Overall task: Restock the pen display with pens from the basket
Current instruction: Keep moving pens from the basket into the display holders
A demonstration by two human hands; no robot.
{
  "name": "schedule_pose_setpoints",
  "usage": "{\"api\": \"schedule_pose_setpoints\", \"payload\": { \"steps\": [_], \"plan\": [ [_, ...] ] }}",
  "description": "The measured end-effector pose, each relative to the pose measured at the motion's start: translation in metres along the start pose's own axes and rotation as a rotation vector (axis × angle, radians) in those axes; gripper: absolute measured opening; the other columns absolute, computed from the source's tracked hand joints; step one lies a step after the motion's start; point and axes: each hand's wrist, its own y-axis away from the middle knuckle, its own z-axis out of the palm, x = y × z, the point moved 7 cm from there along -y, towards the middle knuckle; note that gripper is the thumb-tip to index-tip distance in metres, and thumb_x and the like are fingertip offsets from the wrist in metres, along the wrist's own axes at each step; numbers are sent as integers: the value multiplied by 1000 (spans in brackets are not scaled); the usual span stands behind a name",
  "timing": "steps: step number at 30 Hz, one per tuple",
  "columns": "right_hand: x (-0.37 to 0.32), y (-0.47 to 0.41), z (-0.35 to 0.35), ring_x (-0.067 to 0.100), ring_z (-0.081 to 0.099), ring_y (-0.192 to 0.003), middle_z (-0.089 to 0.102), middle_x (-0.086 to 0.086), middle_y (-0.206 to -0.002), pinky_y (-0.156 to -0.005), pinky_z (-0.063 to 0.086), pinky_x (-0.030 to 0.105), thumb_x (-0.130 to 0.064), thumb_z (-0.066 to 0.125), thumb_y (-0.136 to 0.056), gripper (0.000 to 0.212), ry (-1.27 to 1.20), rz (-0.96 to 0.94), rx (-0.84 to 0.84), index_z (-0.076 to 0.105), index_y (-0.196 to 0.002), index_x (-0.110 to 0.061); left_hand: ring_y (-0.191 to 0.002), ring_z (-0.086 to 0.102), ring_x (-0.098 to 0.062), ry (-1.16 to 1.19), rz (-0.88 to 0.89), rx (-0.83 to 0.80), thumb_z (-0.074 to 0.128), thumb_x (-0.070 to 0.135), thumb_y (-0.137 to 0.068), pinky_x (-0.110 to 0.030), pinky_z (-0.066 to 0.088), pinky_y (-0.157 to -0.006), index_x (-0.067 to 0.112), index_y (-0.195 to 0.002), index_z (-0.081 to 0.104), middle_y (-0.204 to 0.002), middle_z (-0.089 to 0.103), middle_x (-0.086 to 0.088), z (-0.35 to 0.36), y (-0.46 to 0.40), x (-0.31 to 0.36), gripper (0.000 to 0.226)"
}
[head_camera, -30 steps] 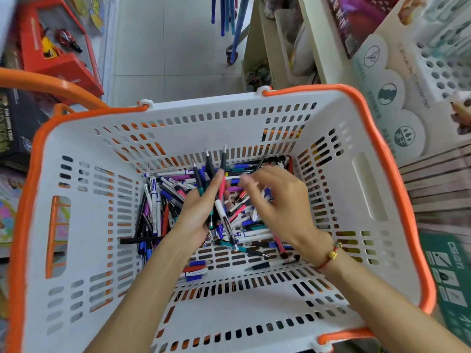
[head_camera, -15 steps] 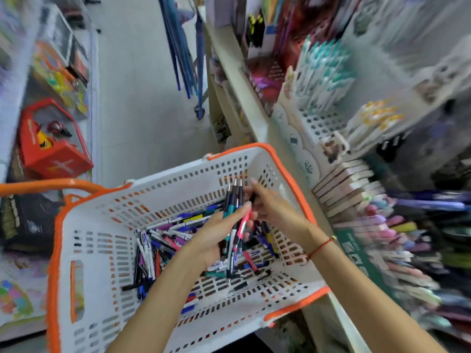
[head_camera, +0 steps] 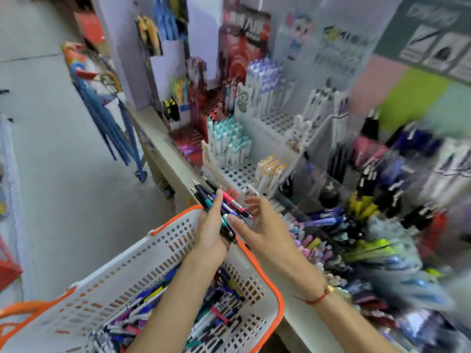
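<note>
My left hand point(head_camera: 212, 233) grips a small bunch of thin plastic pens point(head_camera: 219, 205), black, teal, blue and pink ones. I wrap my fingers around them near the middle, so they stay together like a little bundle and none slip out. Their tips point up and away from me, toward the shelf, so I think they are ready to go in.

My right hand point(head_camera: 262, 225) is loose and holds nothing. Its fingers are spread and its thumb reaches toward the bunch. I think it is about to pull one pen out, because one pen at a time is easier to drop into a small hole.

Under my arms sits the white plastic basket with the orange rim point(head_camera: 279, 304). Many more loose pens point(head_camera: 142, 324) lie mixed up in the bottom. I keep it close against the shelf edge so my reach is short.

Just past my hands is the white pen display with rows of little round holes point(head_camera: 237, 174). Some holes hold white pens with teal caps point(head_camera: 226, 138), and others hold white pens with yellow caps point(head_camera: 270, 169). Many holes are bare, so that is where pens could go. The far right of the shelf is too blurry to tell apart.
</note>
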Motion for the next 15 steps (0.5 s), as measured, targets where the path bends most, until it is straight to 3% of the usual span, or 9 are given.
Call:
{"api": "schedule_pose_setpoints", "payload": {
  "steps": [3,5,7,9,10,13,15],
  "plan": [
    [-14,6,-31,10,50,-98,57,-7,-103,-86,40,28,-47,48,-96,33,86,-227,370,58,-108,-18,-66,72,-11,42,-58,-108,54,33,-98,-25,56,-53,15,-98,68,-82,73,-1,40,0,-5,23],
    [-9,5,-53,10,48,-90,55,-8,-94,-80,41,34,-42,42,-99,28,23,-211,550,57,-97,-19,-67,71,-11,-1,-123,-199,49,34,-99,-25,57,-55,15,-94,67,-81,72,-2,63,2,-16,27],
    [0,1,-67,10,46,-85,51,-8,-90,-76,41,31,-46,39,-98,31,-43,-126,647,54,-93,-19,-84,72,-17,-81,-168,-219,53,40,-96,-29,57,-62,13,-106,68,-95,73,-9,75,3,-27,32],
    [8,0,-73,12,46,-83,49,-6,-88,-72,40,26,-48,43,-95,31,-62,-65,667,51,-93,-18,-105,66,-21,-134,-153,-220,58,43,-93,-35,55,-74,14,-118,66,-114,69,-10,81,-1,-33,39],
    [12,0,-74,13,46,-82,49,-5,-87,-70,41,26,-47,48,-94,29,-40,-41,658,50,-92,-18,-105,65,-20,-147,-122,-233,58,40,-94,-36,54,-78,15,-116,67,-113,70,-8,85,-3,-33,34],
    [27,1,-74,13,51,-77,54,-9,-82,-68,45,30,-37,62,-92,20,13,56,575,55,-90,-19,-86,71,-12,-175,-78,-301,52,26,-99,-28,56,-74,13,-102,71,-95,75,-3,101,-4,-30,23],
    [40,1,-78,10,57,-71,61,-10,-76,-66,50,34,-36,68,-89,17,-64,127,535,61,-90,-21,-84,72,-10,-209,-83,-320,50,23,-101,-23,58,-67,11,-104,69,-98,74,-4,106,-6,-33,23]
  ]
}}
